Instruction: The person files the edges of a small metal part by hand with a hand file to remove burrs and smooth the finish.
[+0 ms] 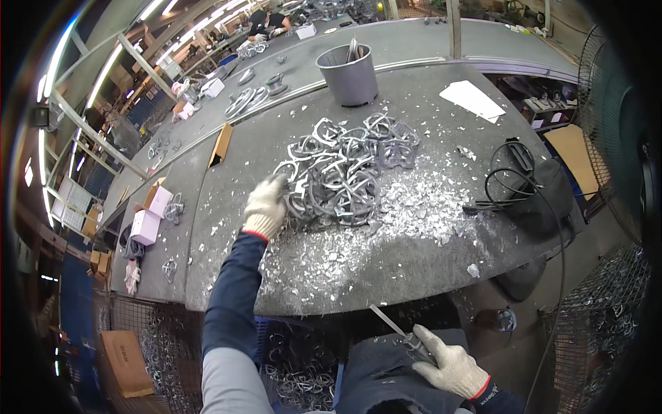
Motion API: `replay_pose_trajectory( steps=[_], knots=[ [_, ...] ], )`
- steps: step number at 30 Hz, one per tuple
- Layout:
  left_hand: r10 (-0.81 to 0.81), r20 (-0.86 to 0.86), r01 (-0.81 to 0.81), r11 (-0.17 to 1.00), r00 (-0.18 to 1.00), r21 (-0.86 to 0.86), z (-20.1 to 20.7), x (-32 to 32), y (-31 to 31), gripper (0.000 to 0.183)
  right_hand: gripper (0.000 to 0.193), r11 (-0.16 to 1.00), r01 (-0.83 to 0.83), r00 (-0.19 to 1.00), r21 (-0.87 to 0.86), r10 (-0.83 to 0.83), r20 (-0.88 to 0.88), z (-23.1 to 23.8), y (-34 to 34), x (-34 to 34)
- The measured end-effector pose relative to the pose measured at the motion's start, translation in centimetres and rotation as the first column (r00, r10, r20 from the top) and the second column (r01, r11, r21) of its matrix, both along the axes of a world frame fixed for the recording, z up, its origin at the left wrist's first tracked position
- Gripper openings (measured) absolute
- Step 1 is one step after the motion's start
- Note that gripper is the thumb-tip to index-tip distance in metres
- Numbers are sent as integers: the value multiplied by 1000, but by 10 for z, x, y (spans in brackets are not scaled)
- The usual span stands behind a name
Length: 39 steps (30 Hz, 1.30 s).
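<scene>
My left hand (265, 207), in a white knit glove with a red cuff edge, reaches to the left side of a heap of grey cast metal frames (338, 176) on the table. Its fingertips are smeared by motion next to the outermost frames, so whether they grip one cannot be told. Low at the right, my right hand (452, 369), gloved the same way, is closed around the handle of a flat file (389, 321). The file's narrow blade points up and left toward the table's front edge, above my dark-covered lap.
Silvery metal flakes (420, 210) litter the dark table (234, 186). A grey bucket (348, 76) stands behind the heap. White paper (472, 100) and a black cable (514, 183) lie at right. Below the front edge is a blue crate (338, 383) of metal parts; a fan (610, 124) stands far right.
</scene>
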<state>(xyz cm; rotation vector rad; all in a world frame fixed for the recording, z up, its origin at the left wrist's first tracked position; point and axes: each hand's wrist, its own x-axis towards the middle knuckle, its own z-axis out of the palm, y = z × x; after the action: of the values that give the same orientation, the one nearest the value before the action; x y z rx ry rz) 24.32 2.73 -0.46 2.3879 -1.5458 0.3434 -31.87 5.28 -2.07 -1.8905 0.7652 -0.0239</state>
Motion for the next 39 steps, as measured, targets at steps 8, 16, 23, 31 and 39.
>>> replay_pose_trajectory(
  steps=[8, 16, 23, 31, 39],
  knots=[
    [219, -208, -278, 907, 953, -318, -10, 59, -12, 31, 84, 987, 129, 990, -95, -123, 63, -3, -3, -13],
    [-510, -796, -402, 837, -327, -371, 20, -157, 67, 22, 86, 966, 255, 950, -45, -242, 195, 8, -32, -11],
    [-307, -664, 208, 951, 681, -227, -19, -272, 9, 38, 87, 950, 288, 956, -125, -276, 102, 25, -36, -55],
    [-505, -327, 518, 854, 798, -55, -7, -274, 7, 64, 82, 965, 72, 986, -252, -107, -128, 19, -67, -57],
    [-581, -370, 658, 743, 725, 122, 2, -261, 1, 75, 75, 665, -279, 955, -693, 117, -273, 37, -142, -34]
  ],
)
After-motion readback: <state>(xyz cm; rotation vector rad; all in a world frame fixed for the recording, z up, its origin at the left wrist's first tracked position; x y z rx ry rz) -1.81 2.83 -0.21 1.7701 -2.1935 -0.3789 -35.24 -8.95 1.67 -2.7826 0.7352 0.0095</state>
